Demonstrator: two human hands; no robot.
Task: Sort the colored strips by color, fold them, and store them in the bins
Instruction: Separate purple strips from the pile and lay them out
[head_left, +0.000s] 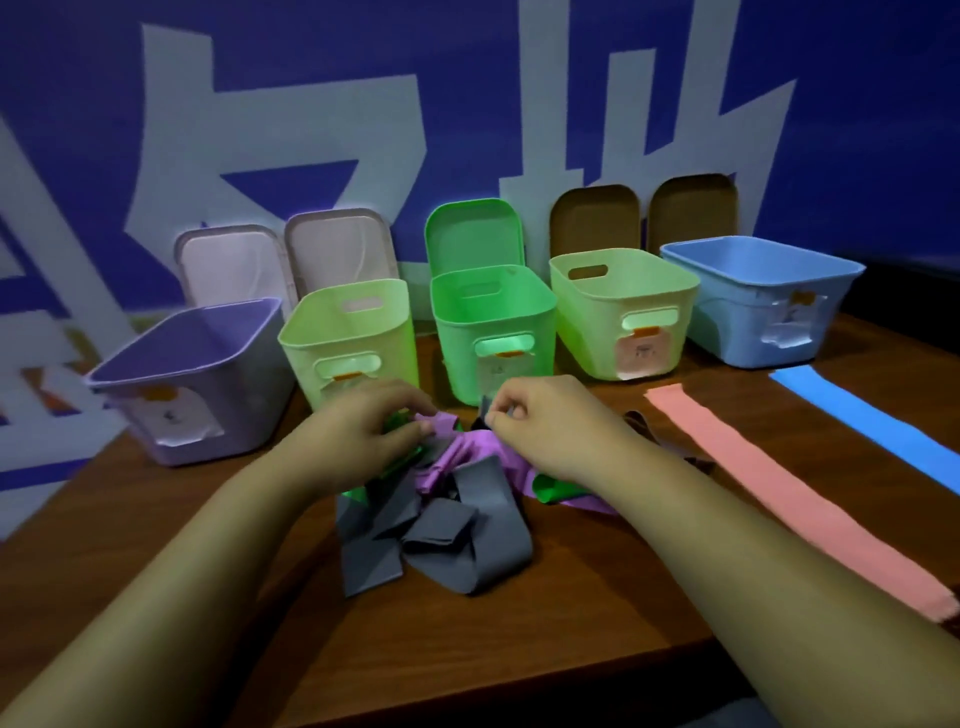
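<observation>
Two bare forearms reach in from the near edge of the brown table (467, 649), and just past them lies one tangled heap of strips: several grey strips (447, 535) in front, a purple strip (467, 457) bunched behind them, and a green strip (550, 488) poking out under the right wrist. The left hand (358, 434) sits on the heap's far left, its fingers curled and its thumb pinching the purple strip's fold. The right hand (550, 421) is opposite, thumb and forefinger nipping the end of a dark strip (485, 410) at the top of the heap. To the right, one pink strip (769, 478) and one blue strip (872, 421) lie flat, side by side. Five open bins stand in a row behind: a purple bin (218, 410), a light green bin (332, 338), a green bin (493, 322), another light green bin (623, 306) and a blue bin (753, 306). Five lids (472, 234) lean on the wall.
</observation>
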